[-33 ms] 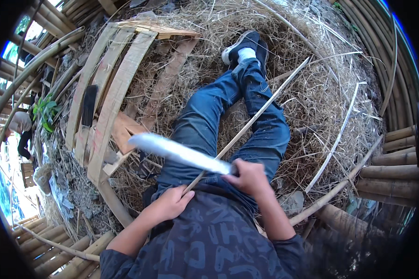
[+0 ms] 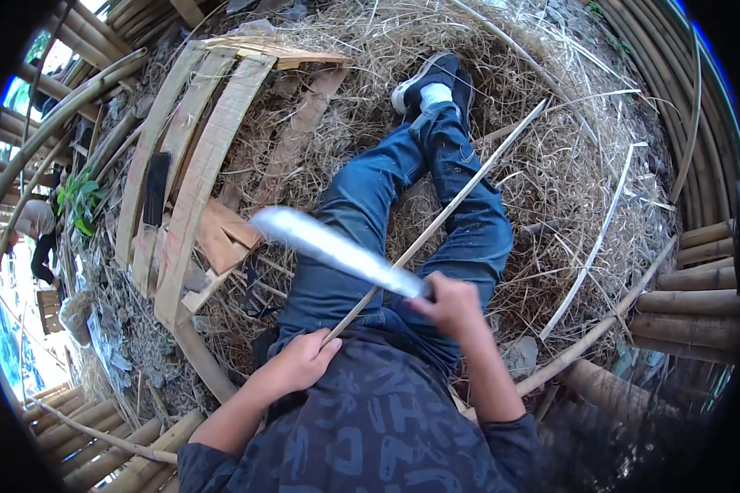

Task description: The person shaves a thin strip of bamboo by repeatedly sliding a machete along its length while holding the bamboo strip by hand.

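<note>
My left hand (image 2: 307,359) is closed around the lower end of a thin bamboo strip (image 2: 477,178), close against my lap. The strip slants up and to the right across my legs, its far end beyond my right knee. In my right hand (image 2: 455,306) is the handle of a machete (image 2: 329,248), mostly hidden by the fingers. Its broad, shiny blade, smeared by motion, points up and left and crosses over the strip above my lap. Whether the edge touches the strip I cannot tell.
Straw and shavings (image 2: 567,205) surround my outstretched legs (image 2: 362,205). To the left stands a wooden pallet-like frame (image 2: 214,164) with a dark object (image 2: 156,189) on it. A pale strip (image 2: 592,255) lies at right. Bamboo walls (image 2: 666,90) enclose the place; another person (image 2: 41,234) is at far left.
My right hand and the machete have shifted slightly to the right along the bamboo strip, the blade tip now a little lower relative to the hand. My left hand stays in place.
</note>
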